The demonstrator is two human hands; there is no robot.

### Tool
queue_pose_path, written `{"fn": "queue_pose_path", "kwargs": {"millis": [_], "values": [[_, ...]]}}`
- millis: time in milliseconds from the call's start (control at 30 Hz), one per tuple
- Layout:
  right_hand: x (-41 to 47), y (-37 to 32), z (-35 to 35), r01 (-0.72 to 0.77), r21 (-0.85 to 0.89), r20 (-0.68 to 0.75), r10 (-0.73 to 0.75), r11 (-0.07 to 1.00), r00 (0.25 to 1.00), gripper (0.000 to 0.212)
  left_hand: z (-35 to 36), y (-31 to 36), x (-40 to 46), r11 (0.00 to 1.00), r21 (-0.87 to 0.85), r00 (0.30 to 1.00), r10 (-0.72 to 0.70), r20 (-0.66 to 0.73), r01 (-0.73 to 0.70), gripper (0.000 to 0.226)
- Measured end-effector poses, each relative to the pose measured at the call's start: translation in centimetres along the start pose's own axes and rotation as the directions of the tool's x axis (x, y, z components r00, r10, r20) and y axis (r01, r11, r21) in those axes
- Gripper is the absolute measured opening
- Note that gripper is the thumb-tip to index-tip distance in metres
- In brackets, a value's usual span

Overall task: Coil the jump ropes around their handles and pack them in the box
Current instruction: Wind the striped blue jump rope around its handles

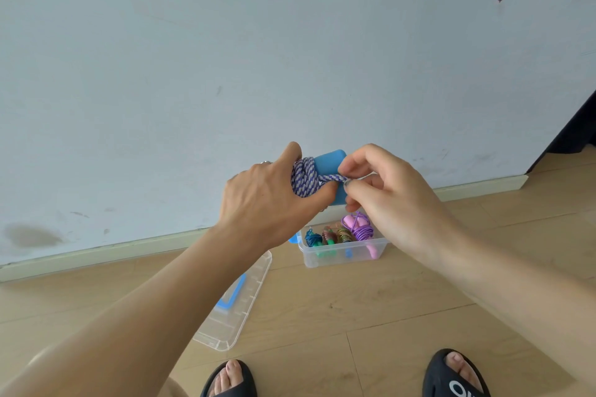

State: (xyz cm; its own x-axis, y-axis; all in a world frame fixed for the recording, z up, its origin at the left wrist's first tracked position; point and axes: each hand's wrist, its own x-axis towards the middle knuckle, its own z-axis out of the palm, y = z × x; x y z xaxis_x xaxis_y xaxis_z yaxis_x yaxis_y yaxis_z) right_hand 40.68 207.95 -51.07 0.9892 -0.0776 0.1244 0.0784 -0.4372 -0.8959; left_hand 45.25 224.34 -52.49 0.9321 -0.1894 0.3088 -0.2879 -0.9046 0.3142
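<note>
My left hand [267,200] grips a jump rope with blue handles [329,164]; its purple-and-white braided cord [304,179] is coiled around them. My right hand [383,190] pinches the cord's loose end just right of the coil. Both hands are raised in front of the wall, above a clear plastic box [342,255] on the floor. Inside the box lie several coiled ropes: a blue-green one [313,239], a red and gold one [337,235] and a purple one with pink handles [358,226].
The box's clear lid [238,303] with a blue latch lies on the wooden floor at the left, partly under my left forearm. The pale wall and skirting board run behind the box. My feet in black sandals [454,374] stand at the bottom edge.
</note>
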Motion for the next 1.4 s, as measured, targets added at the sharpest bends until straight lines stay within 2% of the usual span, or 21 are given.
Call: {"fn": "queue_pose_path", "kwargs": {"millis": [300, 467, 533, 600, 700, 767, 867, 933, 1133, 1400], "values": [[0.7, 0.0, -0.8, -0.084, 0.010, -0.039, 0.084, 0.996, 0.996, 0.016, 0.2, 0.5, 0.2, 0.998, 0.044, 0.995, 0.042, -0.095, -0.038, 0.059], [0.8, 0.3, -0.8, -0.008, -0.196, -0.112, -0.014, 0.981, 0.994, 0.006, 0.3, 0.9, 0.3, 0.998, 0.047, 0.986, 0.057, -0.154, -0.050, 0.064], [0.9, 0.2, -0.8, 0.007, -0.217, -0.123, -0.034, 0.976, 0.992, 0.005, 0.2, 1.0, 0.3, 0.999, 0.026, 0.985, 0.044, -0.167, -0.040, 0.065], [1.2, 0.4, -0.8, -0.052, -0.137, -0.118, 0.035, 0.989, 0.992, 0.005, 0.2, 1.1, 0.3, 1.000, 0.006, 0.986, 0.024, -0.166, -0.023, 0.066], [1.4, 0.7, -0.7, -0.238, 0.150, -0.001, 0.241, 0.959, 0.970, 0.011, 0.4, 1.2, 0.1, 1.000, -0.004, 0.990, 0.004, -0.139, -0.004, 0.068], [1.6, 1.0, -0.6, -0.297, 0.249, 0.060, 0.291, 0.922, 0.955, 0.011, 0.6, 1.1, 0.1, 1.000, -0.006, 0.995, -0.008, -0.098, 0.007, 0.071], [1.9, 1.2, -0.8, -0.352, 0.349, 0.072, 0.349, 0.868, 0.934, 0.005, 0.8, 0.8, -0.1, 0.999, -0.031, 1.000, 0.008, -0.017, -0.009, 0.069], [2.0, 1.1, -1.0, -0.388, 0.403, 0.110, 0.377, 0.829, 0.920, 0.012, 0.9, 0.6, -0.3, 0.998, -0.052, 1.000, 0.029, 0.013, -0.028, 0.064], [2.2, 1.0, -0.5, -0.384, 0.428, 0.161, 0.349, 0.818, 0.923, 0.029, 1.1, 0.4, -0.3, 1.000, 0.005, 0.999, 0.029, -0.043, -0.029, 0.056], [2.1, 0.7, 0.3, -0.299, 0.363, 0.031, 0.309, 0.883, 0.951, 0.024, 0.8, 0.6, -0.1, 0.999, 0.019, 0.994, 0.029, -0.108, -0.027, 0.057]]}}
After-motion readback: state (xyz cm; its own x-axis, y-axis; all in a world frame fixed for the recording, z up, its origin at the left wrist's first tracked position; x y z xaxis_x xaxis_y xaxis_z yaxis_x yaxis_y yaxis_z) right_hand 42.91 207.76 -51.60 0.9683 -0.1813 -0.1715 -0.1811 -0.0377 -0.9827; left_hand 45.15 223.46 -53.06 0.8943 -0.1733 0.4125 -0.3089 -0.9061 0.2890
